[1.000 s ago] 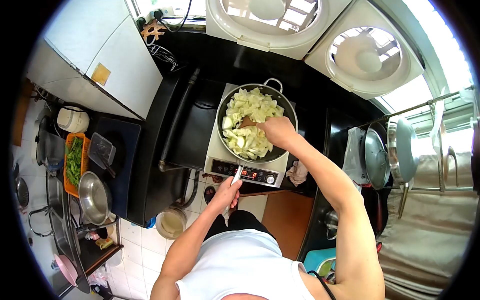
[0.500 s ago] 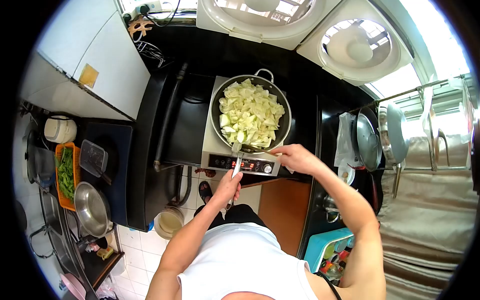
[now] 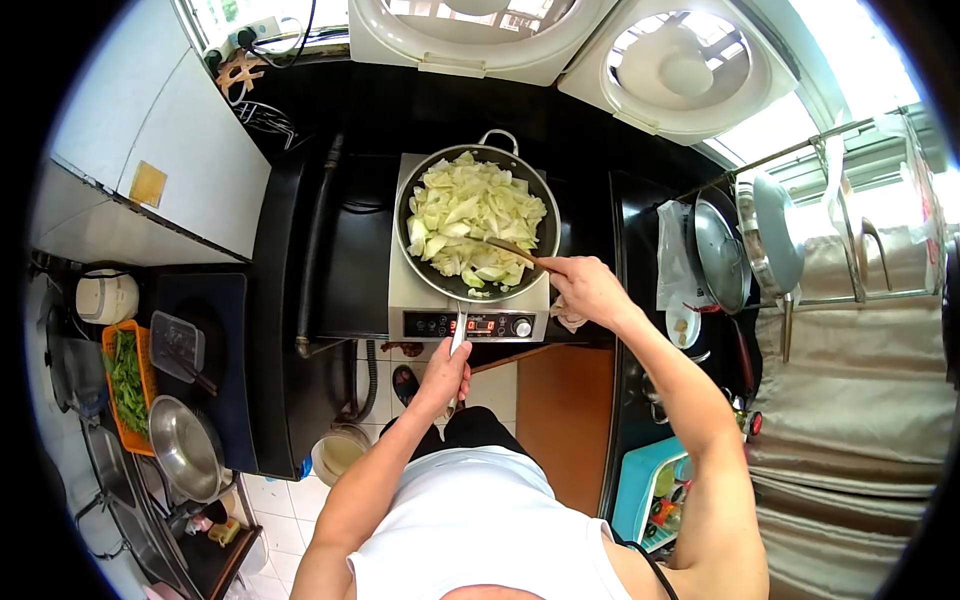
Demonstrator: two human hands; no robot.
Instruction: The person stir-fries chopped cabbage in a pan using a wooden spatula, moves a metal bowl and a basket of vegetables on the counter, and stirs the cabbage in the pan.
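Note:
My left hand [image 3: 446,376] is closed around the handle [image 3: 459,335] of a deep frying pan [image 3: 548,240]. Chopped pale green cabbage [image 3: 478,205] fills much of the pan, heaped toward its far side. In my right hand [image 3: 592,290] is a wooden spatula [image 3: 516,250], gripped near the pan's right rim. Its tip reaches into the cabbage, and part of its blade is hidden by leaves. Beneath the pan sits an induction cooker [image 3: 415,325] with lit red digits on its front panel.
Left of the stove are an orange basket [image 3: 146,388] of green vegetables, a plastic container [image 3: 160,330] and a steel bowl [image 3: 187,450]. Pans and a glass lid [image 3: 722,255] hang from a rack at right. A folded cloth [image 3: 568,315] lies by the cooker.
The spatula has moved from the pan's near edge farther into the cabbage, with my right hand following. The cabbage has shifted. My left hand stays on the handle. The whole view has shifted slightly.

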